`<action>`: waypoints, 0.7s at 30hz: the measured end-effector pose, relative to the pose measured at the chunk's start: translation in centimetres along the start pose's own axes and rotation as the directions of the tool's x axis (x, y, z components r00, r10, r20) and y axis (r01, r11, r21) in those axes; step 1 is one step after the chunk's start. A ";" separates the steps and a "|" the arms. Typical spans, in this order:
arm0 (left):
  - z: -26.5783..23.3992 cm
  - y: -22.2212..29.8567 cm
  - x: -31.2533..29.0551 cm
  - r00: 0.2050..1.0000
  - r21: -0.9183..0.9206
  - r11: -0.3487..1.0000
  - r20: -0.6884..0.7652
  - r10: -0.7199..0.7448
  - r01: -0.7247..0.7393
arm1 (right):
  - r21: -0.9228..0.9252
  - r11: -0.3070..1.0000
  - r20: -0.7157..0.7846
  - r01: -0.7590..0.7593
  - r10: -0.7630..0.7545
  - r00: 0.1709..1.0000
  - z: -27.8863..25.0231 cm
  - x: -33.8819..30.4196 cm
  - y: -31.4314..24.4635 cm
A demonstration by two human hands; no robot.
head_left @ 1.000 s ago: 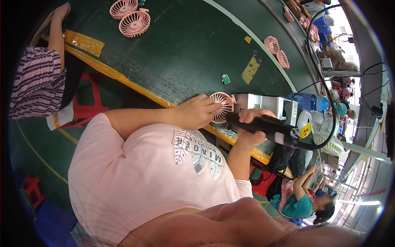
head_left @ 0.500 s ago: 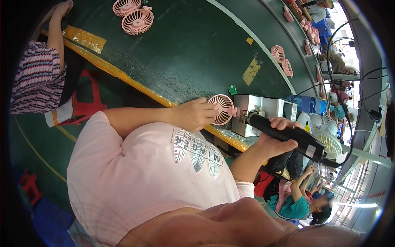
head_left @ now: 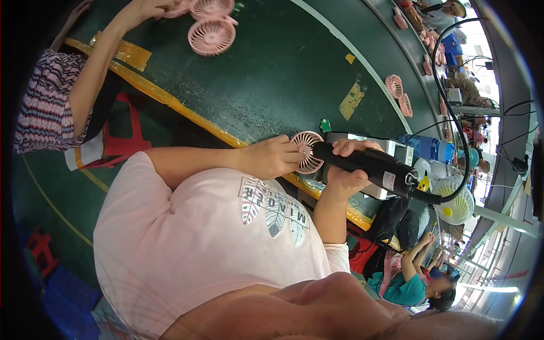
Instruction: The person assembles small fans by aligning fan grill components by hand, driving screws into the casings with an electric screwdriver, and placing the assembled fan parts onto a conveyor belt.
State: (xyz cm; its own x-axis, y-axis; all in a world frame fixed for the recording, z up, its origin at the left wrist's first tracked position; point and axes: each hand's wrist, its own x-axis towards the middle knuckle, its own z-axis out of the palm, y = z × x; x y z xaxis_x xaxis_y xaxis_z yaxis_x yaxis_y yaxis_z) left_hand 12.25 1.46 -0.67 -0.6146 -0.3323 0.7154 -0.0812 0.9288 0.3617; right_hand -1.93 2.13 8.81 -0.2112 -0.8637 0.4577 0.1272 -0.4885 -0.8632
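My left hand (head_left: 273, 157) pinches the rim of a round pink fan head (head_left: 310, 163) with slatted spokes, near the table's taped edge. In my right hand (head_left: 347, 180) is a black electric screwdriver (head_left: 381, 169), fingers wrapped round its body. The driver's tip points left and meets the middle of the fan head; whether it sits on a screw I cannot tell. Behind the driver stands a metal box (head_left: 375, 190), partly covered by it and my hand. A small green circuit board (head_left: 325, 125) lies on the table just beyond the fan head.
The green table (head_left: 255, 73) has yellow tape along its edge. More pink fans (head_left: 211, 36) lie at the far left, where a co-worker's hand (head_left: 150, 8) reaches. Another pink pair (head_left: 395, 86) lies at the right. The driver's black cable (head_left: 462, 170) loops upward. A blue bottle (head_left: 433, 146) stands nearby.
My right hand has brought the screwdriver left from the metal box to the fan head's centre. My left hand keeps its hold. The co-worker's arm has reached toward the far-left fans.
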 end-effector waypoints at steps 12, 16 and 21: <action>0.4 0.8 -0.5 0.998 0.070 0.996 0.009 0.060 -0.060 | 0.143 0.988 0.124 -0.056 0.039 0.992 -1.4 -1.3 0.7; -0.8 0.2 -0.2 0.992 0.057 0.991 0.057 0.117 -0.120 | -0.019 0.999 0.028 0.026 -0.026 0.999 -2.4 -1.8 -1.3; -4.7 -4.1 3.7 0.818 -0.034 0.850 -0.256 -0.516 0.526 | -0.026 0.984 0.049 0.179 -0.177 0.983 -3.4 -1.8 -3.4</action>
State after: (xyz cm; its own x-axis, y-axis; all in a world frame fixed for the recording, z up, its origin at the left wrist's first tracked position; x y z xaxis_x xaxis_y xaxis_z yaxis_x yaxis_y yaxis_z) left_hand 13.98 -4.34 3.35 -0.2599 -0.7928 0.5512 -0.3652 0.6091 0.7040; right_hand -5.32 5.77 10.19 -0.1830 -0.7684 0.6133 0.0622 -0.6316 -0.7728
